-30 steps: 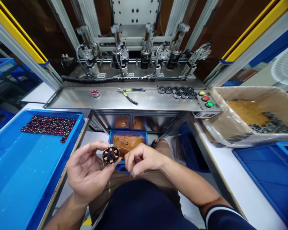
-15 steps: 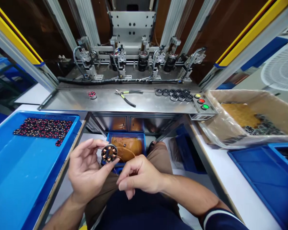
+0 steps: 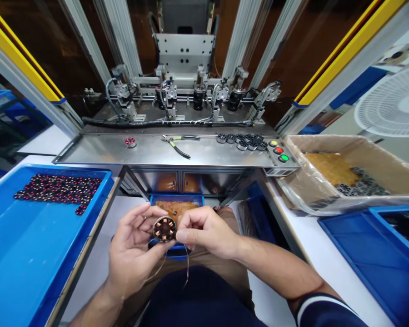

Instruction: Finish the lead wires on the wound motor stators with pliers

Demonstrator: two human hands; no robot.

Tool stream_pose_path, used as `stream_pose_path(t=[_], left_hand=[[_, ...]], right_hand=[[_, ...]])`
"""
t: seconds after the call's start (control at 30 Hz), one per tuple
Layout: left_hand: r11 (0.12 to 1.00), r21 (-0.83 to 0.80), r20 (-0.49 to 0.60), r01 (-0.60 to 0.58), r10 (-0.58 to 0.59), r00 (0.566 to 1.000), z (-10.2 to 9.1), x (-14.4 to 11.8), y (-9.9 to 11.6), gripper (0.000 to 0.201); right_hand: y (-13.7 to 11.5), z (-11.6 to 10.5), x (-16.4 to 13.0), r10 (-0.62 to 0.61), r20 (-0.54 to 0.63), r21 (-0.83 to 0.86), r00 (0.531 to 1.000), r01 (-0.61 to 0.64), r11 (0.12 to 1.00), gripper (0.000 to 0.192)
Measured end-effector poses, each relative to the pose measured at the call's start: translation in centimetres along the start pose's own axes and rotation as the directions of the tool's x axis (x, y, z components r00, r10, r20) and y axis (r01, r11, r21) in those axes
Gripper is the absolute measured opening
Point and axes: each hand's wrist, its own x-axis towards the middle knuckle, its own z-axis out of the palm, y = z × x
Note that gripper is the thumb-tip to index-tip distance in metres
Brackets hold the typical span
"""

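Observation:
My left hand (image 3: 132,252) holds a small round stator with copper windings (image 3: 164,228) between thumb and fingers, over my lap. My right hand (image 3: 204,230) pinches at the right edge of the same stator, where thin copper wire ends (image 3: 187,268) hang down. Below the hands sits a small blue bin of copper wire scraps (image 3: 177,206).
A blue tray (image 3: 37,245) at left holds rows of wound stators (image 3: 56,188). The steel shelf (image 3: 163,152) carries pliers (image 3: 179,143), one wound stator (image 3: 130,142), several bare cores (image 3: 241,141) and push buttons (image 3: 278,150). At right stand a lined cardboard box (image 3: 347,175) and a blue crate (image 3: 371,254).
My right hand rose from below and closed in on the stator's right edge. The left hand shifted slightly right with the stator. The camera tilted up a little.

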Motion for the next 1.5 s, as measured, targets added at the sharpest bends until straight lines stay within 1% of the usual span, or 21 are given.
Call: stream_pose_path(t=[0.07,0.17,0.23,0.33,0.37,0.43,0.5,0.6,0.67,0.73,0.83,0.9,0.93,1.0,1.07,1.13,1.23,1.3,1.4,1.47,1.5], left_hand=[[0.999,-0.008,0.004,0.032,-0.032,0.999,-0.2,0.0,0.1,0.072],[0.998,-0.015,0.036,0.056,-0.055,0.998,-0.5,-0.1,0.3,0.07],[1.0,0.013,0.037,0.023,-0.023,0.999,-0.7,-0.2,0.2,0.07],[0.992,0.107,0.025,-0.074,0.071,0.997,-0.6,-0.5,0.1,0.071],[0.986,0.137,0.028,-0.094,0.091,0.995,-0.5,-0.6,0.1,0.072],[0.979,0.175,0.035,-0.107,0.102,0.994,-0.3,-0.8,0.2,0.071],[0.981,0.178,0.028,-0.072,0.068,0.997,-0.3,-1.0,0.4,0.07],[0.994,0.095,0.024,0.052,-0.055,0.998,-0.6,-1.1,0.9,0.062],[0.989,0.025,0.056,0.143,-0.144,0.988,-1.0,-0.9,1.1,0.053],[0.977,-0.03,0.096,0.211,-0.207,0.974,-1.3,-0.7,1.0,0.045],[0.961,-0.126,0.14,0.245,-0.227,0.964,-1.2,-0.6,0.5,0.042],[0.968,-0.133,0.103,0.211,-0.198,0.975,-0.9,-0.7,0.1,0.047],[0.981,-0.093,0.07,0.171,-0.165,0.984,-0.7,-0.8,-0.1,0.048],[0.997,0.057,0.014,0.047,-0.048,0.999,-0.5,-1.1,-0.4,0.047],[0.969,0.227,0.024,-0.096,0.093,0.995,-0.4,-1.4,-0.6,0.05],[0.923,0.335,0.056,-0.188,0.18,0.982,-0.6,-1.7,-0.7,0.057],[0.894,0.381,0.069,-0.234,0.225,0.972,-0.8,-2.0,-0.8,0.063],[0.896,0.374,0.061,-0.239,0.234,0.97,-0.8,-2.0,-0.8,0.06],[0.911,0.348,0.025,-0.221,0.227,0.974,-0.6,-1.9,-0.8,0.055],[0.918,0.338,-0.002,-0.206,0.219,0.976,-0.5,-1.8,-0.8,0.054],[0.916,0.347,-0.012,-0.203,0.22,0.975,-0.5,-1.8,-0.7,0.054]], right_hand=[[0.5,-0.6,-0.4,0.01,0.046,-0.045,0.999,-0.008,0.999,0.041],[0.5,-1.8,-1.1,0.065,0.145,-0.164,0.987,-0.04,0.986,0.036],[0.0,-2.3,-1.4,0.06,0.134,-0.234,0.989,-0.027,0.972,0.032],[-1.1,-1.8,-1.4,-0.104,0.001,-0.248,0.995,0.101,0.964,0.037],[-1.4,-1.4,-1.3,-0.166,-0.028,-0.237,0.986,0.155,0.959,0.04],[-1.7,-0.4,-1.0,-0.248,-0.046,-0.209,0.968,0.233,0.95,0.039],[-1.6,0.5,-0.8,-0.29,-0.059,-0.205,0.955,0.273,0.94,0.034],[-0.9,1.3,-0.7,-0.346,-0.143,-0.217,0.927,0.312,0.925,0.034],[-0.3,1.5,-0.8,-0.378,-0.192,-0.219,0.906,0.336,0.916,0.033],[0.2,1.6,-0.9,-0.409,-0.208,-0.236,0.889,0.36,0.903,0.03],[0.9,1.6,-1.2,-0.466,-0.202,-0.284,0.861,0.404,0.869,0.026],[1.3,1.6,-1.4,-0.495,-0.184,-0.319,0.849,0.425,0.847,0.025],[1.4,1.6,-1.4,-0.502,-0.177,-0.333,0.846,0.429,0.84,0.024],[1.6,1.5,-1.5,-0.5,-0.173,-0.343,0.849,0.424,0.838,0.023],[1.6,1.5,-1.5,-0.49,-0.159,-0.325,0.857,0.423,0.846,0.023],[1.5,1.5,-1.3,-0.495,-0.12,-0.311,0.86,0.441,0.842,0.024],[1.6,1.9,-0.9,-0.503,-0.098,-0.264,0.859,0.465,0.845,0.023],[1.9,2.2,-0.7,-0.468,-0.157,-0.171,0.869,0.443,0.88,0.024],[3.0,2.7,-0.6,-0.367,-0.279,-0.018,0.887,0.378,0.926,0.027],[3.7,2.7,-0.6,-0.335,-0.313,0.011,0.888,0.356,0.934,0.027],[3.9,2.6,-0.6,-0.349,-0.315,-0.015,0.883,0.363,0.932,0.025]])
